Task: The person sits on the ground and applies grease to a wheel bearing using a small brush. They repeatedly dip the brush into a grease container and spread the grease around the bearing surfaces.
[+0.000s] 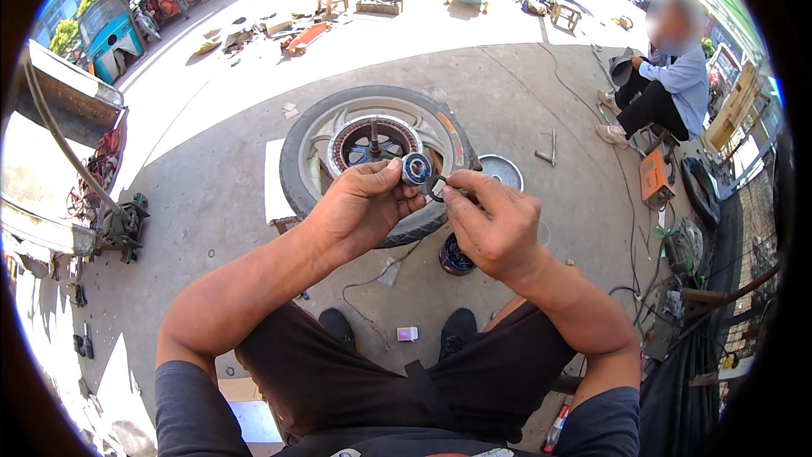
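Note:
Between thumb and fingers, my left hand (365, 203) grips a ball bearing (416, 169) with a shiny metal rim. My right hand (495, 220) pinches a thin dark ring (435, 189) close beside the bearing. Both hands are raised over the near side of a wheel with a tire (306, 123), which lies flat in front of me. An axle (374, 142) stands up from its open hub, and copper-coloured windings ring the hub's inside. Below my right hand is a dark can (455, 257), partly hidden.
A round metal cover (501, 171) lies right of the wheel, with a T-shaped wrench (550, 149) beyond it. A small pink-and-white box (408, 333) sits between my shoes. At right, a person (677, 76) sits near an orange box (656, 178) and cables. A metal stand (123, 224) is at left.

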`<state>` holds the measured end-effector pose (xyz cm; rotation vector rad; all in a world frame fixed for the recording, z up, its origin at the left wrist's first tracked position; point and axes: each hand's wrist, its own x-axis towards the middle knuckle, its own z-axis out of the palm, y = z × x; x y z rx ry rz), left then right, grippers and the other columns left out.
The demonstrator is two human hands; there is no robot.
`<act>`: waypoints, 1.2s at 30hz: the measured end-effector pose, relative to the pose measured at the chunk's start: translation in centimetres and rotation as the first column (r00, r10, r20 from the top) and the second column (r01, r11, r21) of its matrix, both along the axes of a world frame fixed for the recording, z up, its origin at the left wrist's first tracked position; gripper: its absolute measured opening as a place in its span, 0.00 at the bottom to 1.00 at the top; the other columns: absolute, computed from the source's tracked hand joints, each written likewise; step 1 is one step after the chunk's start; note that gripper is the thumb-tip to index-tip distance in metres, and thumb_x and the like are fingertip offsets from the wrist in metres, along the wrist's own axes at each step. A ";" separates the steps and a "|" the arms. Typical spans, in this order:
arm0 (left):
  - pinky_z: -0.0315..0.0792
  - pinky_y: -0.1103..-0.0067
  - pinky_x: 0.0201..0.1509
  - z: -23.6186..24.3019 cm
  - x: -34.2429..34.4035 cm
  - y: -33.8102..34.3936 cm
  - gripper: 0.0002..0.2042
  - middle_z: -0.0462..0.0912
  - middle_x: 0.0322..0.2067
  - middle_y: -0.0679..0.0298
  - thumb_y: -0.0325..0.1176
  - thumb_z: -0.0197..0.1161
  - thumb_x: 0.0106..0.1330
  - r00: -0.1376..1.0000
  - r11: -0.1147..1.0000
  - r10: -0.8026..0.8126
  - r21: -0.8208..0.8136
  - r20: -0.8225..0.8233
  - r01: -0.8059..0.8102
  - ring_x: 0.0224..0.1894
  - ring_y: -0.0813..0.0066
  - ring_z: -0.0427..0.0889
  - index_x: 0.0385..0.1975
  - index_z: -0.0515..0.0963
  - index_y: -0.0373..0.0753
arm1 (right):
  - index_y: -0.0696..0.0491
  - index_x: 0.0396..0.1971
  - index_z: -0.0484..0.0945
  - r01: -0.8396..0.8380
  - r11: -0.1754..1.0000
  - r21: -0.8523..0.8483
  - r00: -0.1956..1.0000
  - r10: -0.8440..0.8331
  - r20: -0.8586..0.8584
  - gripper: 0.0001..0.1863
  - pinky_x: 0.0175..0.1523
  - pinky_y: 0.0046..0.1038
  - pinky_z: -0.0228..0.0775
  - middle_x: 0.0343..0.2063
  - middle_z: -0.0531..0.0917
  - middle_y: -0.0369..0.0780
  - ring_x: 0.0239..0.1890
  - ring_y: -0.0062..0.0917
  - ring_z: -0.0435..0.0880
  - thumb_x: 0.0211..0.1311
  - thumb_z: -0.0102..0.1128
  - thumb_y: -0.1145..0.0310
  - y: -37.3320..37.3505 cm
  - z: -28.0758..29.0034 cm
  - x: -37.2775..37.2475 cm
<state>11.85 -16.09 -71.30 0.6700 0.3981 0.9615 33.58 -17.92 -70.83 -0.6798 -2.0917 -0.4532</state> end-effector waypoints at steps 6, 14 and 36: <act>0.70 0.71 0.57 0.1 -0.1 -0.3 0.10 0.79 0.38 0.66 0.38 0.61 0.71 0.999 0.999 0.011 0.042 -0.040 -0.009 0.41 0.76 0.74 0.41 0.77 0.37 | 0.59 0.31 0.81 -0.149 0.933 -0.327 0.901 -0.008 -0.434 0.08 0.30 0.27 0.76 0.30 0.85 0.44 0.25 0.32 0.85 0.50 0.67 0.83 -0.1 0.7 -0.5; 0.70 0.71 0.58 0.1 0.2 -0.5 0.12 0.79 0.40 0.67 0.39 0.61 0.71 0.997 0.998 0.001 0.063 -0.074 0.004 0.43 0.77 0.75 0.44 0.76 0.37 | 0.59 0.31 0.82 -0.159 0.944 -0.290 0.919 0.034 -0.393 0.08 0.29 0.27 0.75 0.29 0.84 0.43 0.25 0.32 0.85 0.49 0.67 0.83 -0.1 1.6 -0.9; 0.69 0.71 0.57 -0.2 0.3 0.2 0.11 0.82 0.41 0.66 0.37 0.59 0.72 0.995 0.997 0.035 0.077 -0.088 -0.028 0.44 0.76 0.76 0.46 0.76 0.37 | 0.60 0.30 0.82 -0.286 0.808 -0.515 0.833 -0.056 -0.550 0.06 0.24 0.21 0.68 0.25 0.84 0.40 0.19 0.20 0.81 0.51 0.67 0.81 -0.5 0.7 -1.1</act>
